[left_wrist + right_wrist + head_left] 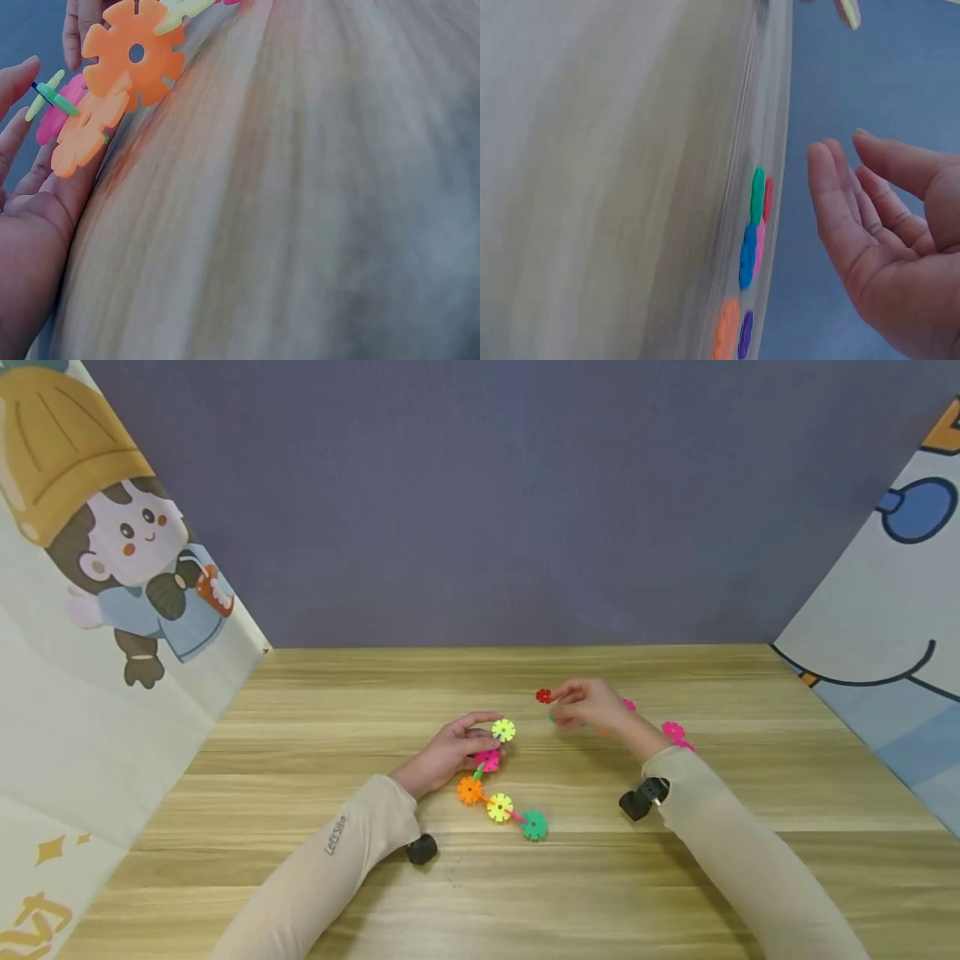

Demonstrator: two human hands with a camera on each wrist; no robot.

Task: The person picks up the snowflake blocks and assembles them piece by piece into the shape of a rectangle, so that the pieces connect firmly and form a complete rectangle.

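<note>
Building flower chain (470,782), likely: left hand (453,750) pinches near far end; right hand (592,703) empty, fingers loose (red flower (543,696) just left). Next likely needs picking one up.

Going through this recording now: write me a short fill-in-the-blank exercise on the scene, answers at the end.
1. In the head view, the face-on discs of the chain of notched, flower-shaped plastic discs held by the left hand run, top to bottom, yellow, pink, ____, yellow, green.
2. The right hand holds ____ between its thumb and fingers.
3. In the head view, the notched plastic disc just left of the right hand's fingertips is ____.

Missing words: orange; nothing; red.
</note>
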